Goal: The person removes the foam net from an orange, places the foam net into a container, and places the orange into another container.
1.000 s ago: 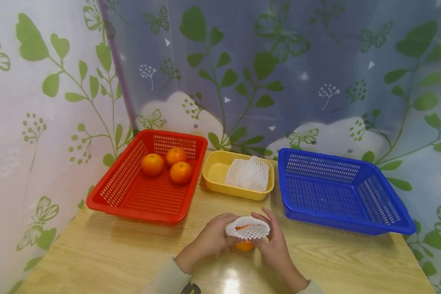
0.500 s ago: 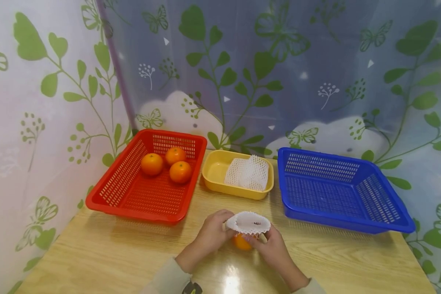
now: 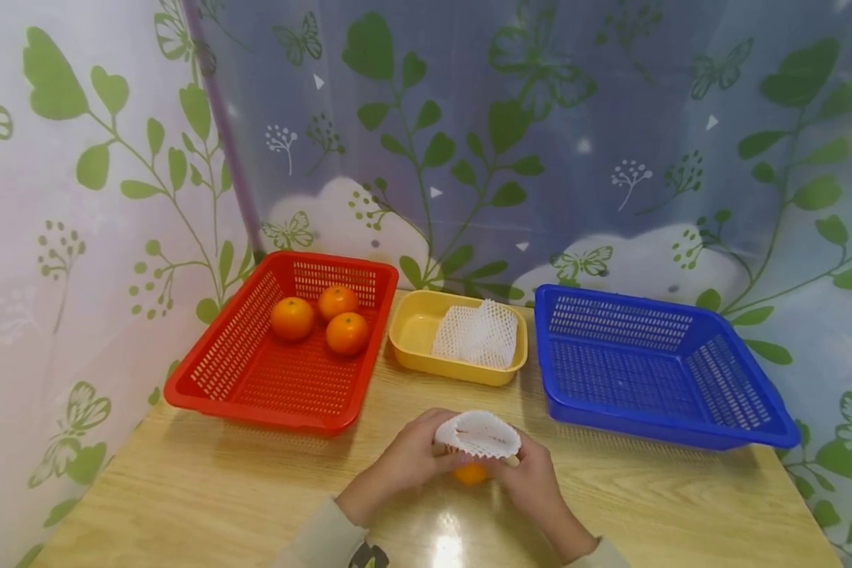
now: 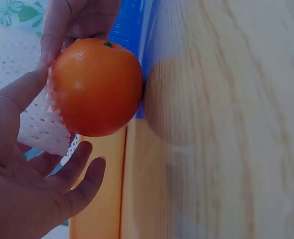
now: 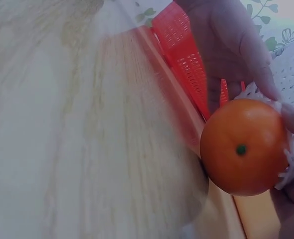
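A white foam net sleeve point(image 3: 488, 448) is held between both hands over the top of an orange point(image 3: 471, 473), its wide opening facing up. My left hand point(image 3: 413, 451) pinches the sleeve's left side, thumb in front and fingers behind. On the other side my right hand point(image 3: 536, 483) grips the sleeve with its thumb near the lower edge. In the left wrist view most of the orange point(image 4: 99, 87) is bare, and the sleeve's jagged edge point(image 4: 52, 122) lies against its upper part. The right wrist view shows the orange's green stem spot point(image 5: 241, 149) facing that camera.
A red basket point(image 3: 255, 406) with three oranges point(image 3: 348, 333) stands at the back left. Behind the hands is a yellow tray point(image 3: 415, 361) holding more foam nets point(image 3: 476, 335). A blue basket point(image 3: 653, 426) stands at the right on the wooden table point(image 3: 206, 489).
The sleeve's opening showed orange inside a second ago; now mostly its white inner side shows. My right fingers, raised behind the sleeve before, have come down. The baskets and tray stay put.
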Demonstrator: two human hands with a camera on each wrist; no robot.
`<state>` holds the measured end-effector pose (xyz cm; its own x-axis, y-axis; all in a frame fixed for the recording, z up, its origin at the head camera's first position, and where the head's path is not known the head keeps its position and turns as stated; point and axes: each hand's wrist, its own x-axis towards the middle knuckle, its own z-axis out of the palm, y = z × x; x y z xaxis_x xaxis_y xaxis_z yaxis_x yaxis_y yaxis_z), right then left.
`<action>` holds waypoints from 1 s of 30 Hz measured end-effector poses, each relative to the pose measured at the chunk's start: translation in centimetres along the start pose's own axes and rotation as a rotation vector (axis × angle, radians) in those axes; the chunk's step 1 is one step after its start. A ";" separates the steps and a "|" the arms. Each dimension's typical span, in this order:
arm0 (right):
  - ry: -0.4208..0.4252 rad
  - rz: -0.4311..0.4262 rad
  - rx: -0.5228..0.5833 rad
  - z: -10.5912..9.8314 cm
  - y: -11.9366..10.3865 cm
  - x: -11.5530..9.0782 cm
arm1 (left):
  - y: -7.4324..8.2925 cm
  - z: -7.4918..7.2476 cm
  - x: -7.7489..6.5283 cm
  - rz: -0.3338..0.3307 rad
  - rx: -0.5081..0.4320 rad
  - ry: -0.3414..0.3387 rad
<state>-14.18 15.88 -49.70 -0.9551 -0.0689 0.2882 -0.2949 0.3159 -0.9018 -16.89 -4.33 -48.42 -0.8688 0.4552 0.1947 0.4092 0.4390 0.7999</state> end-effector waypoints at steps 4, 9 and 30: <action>0.100 -0.008 0.002 0.1 -0.4 0.1 | 0.2 -0.2 0.0 -0.017 0.002 -0.011; 0.135 -0.030 0.029 0.3 -0.7 0.3 | 0.5 -0.4 -0.1 -0.013 -0.004 0.008; 0.055 -0.546 -0.242 -0.2 -1.1 0.7 | 1.5 0.0 0.2 0.100 0.079 0.144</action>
<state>-14.49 15.69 -48.46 -0.6628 -0.2349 0.7110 -0.7213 0.4553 -0.5220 -16.43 -3.60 -47.21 -0.8515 0.3862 0.3547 0.5110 0.4593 0.7266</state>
